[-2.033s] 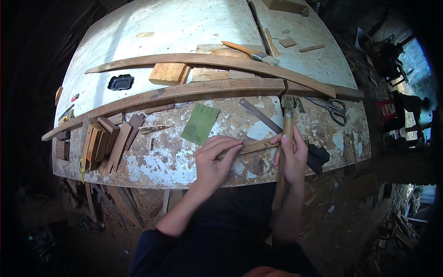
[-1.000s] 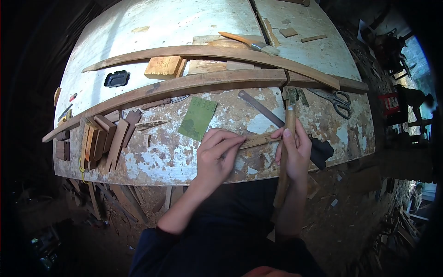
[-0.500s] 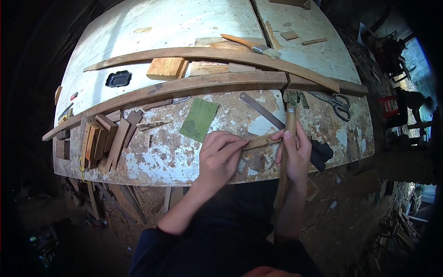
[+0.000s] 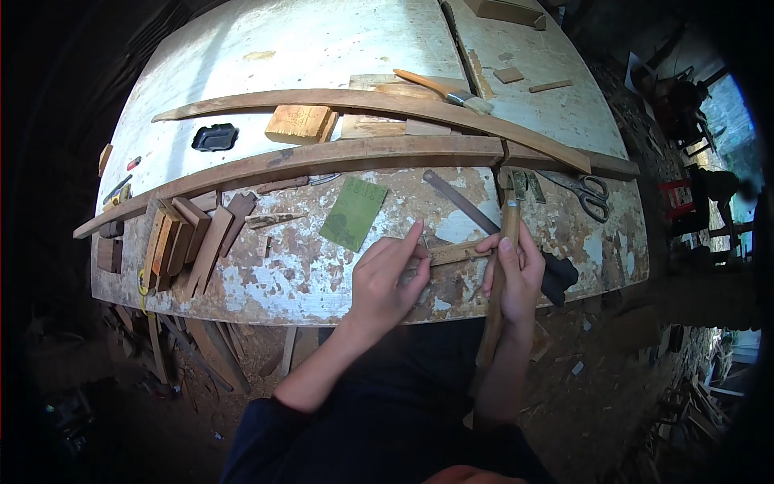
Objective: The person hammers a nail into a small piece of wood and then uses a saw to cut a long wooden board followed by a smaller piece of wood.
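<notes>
1. Grips hammer (image 4: pixel 511 216) in right hand (image 4: pixel 516 274), fingers wrapped closely round the wooden handle, thumb laid along it. Points metal head away from the body, butt of handle out past the front edge of bench (image 4: pixel 322 282).
2. Touches right end of narrow wooden strip (image 4: pixel 458 253) with fingertips of the same hand.
3. Find strip between both hands, near bench's front edge, lying roughly crosswise. Cannot tell if lifted or resting on the top.
4. Holds left hand (image 4: pixel 385 278) half curled at strip's left end, index finger extended up and forward, thumb and other fingers bent in. Cannot tell about any pinch there.
5. Note thin pale sliver (image 4: pixel 425 237) upright just beside left index finger; too small to identify.
6. Mark green sheet (image 4: pixel 353 213) flat just beyond left hand; dark flat bar (image 4: pixel 459 200) slanting beyond strip toward hammer.
7. See black cloth (image 4: pixel 558 278) just beside right hand, scissors (image 4: pixel 592 198) right of hammer head.
8. Note long curved beam (image 4: pixel 322 153) across the bench, slimmer curved beam (image 4: pixel 347 98) crossing over near its right end, brush (image 4: pixel 447 90) just beyond.
9. At left: upright wood pieces (image 4: pixel 173 242) clustered together.
</notes>
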{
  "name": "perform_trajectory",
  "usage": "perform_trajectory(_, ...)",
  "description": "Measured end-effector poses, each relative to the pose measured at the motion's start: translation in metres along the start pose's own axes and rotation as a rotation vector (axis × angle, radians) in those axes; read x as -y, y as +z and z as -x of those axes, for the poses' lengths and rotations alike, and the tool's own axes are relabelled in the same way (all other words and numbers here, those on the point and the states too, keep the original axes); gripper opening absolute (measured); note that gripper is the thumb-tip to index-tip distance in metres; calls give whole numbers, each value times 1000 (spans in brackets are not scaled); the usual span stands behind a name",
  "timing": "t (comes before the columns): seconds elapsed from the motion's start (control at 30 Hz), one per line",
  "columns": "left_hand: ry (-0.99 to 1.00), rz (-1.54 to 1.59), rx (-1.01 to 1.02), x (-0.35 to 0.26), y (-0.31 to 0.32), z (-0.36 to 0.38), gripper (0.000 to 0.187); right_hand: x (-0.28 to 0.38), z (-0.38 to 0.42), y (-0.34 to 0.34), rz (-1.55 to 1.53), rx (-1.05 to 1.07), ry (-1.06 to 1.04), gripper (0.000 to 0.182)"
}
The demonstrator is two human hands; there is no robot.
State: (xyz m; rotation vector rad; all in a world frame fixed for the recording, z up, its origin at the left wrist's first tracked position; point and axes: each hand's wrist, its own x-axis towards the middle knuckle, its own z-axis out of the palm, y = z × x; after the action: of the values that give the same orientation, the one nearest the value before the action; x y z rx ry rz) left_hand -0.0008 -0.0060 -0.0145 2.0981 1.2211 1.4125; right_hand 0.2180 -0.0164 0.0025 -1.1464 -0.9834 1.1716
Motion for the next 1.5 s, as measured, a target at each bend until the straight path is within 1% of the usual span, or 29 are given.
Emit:
perform_trajectory(0.13,-27,20,-8,-2,-2,-2,69,11,23,1,10,-27,-73,59)
perform_trajectory(0.17,-44,20,-6,-2,-2,-1,69,23,33,3,-20,-11,-49,65)
perform_trajectory(0.27,-51,29,-25,0,0,0,68,37,67,8,-155,138,-3,68)
perform_trajectory(0.37,-78,21,-21,-1,-2,-1,67,49,92,22,-193,150,214,70)
perform_trajectory(0.47,-97,40,-29,-3,-3,-2,65,51,94,30,-94,176,404,72)
perform_trajectory(0.5,-91,42,-30,-2,-3,-2,66,53,95,33,-62,183,423,72)
perform_trajectory(0.6,-91,52,-29,-1,-3,0,67,58,110,40,-213,142,368,69)
perform_trajectory(0.7,-97,61,-32,-1,-3,-1,66,55,109,43,-222,166,373,69)
perform_trajectory(0.8,-106,73,-34,-2,-3,-1,65,62,90,48,-134,164,514,71)
perform_trajectory(0.9,-135,98,-23,-3,-3,0,64,68,100,46,-151,134,375,69)
perform_trajectory(1.0,-139,100,-13,-4,-6,0,64,61,107,43,-261,184,240,69)
perform_trajectory(1.1,-130,113,-8,-4,-6,-2,63,62,94,49,-122,143,539,75)
perform_trajectory(1.2,-133,134,5,-3,-5,-1,62,69,104,46,-144,125,399,80)
perform_trajectory(1.23,-142,146,13,-3,-6,0,62,68,109,46,-233,147,310,77)
perform_trajectory(1.33,-148,161,28,-3,-5,1,61,56,114,53,-187,76,202,95)
perform_trajectory(1.43,-146,169,34,-3,-6,-4,61,61,96,47,-125,148,532,83)
perform_trajectory(1.5,-157,179,46,-5,-6,-2,61,66,107,46,-136,146,415,79)
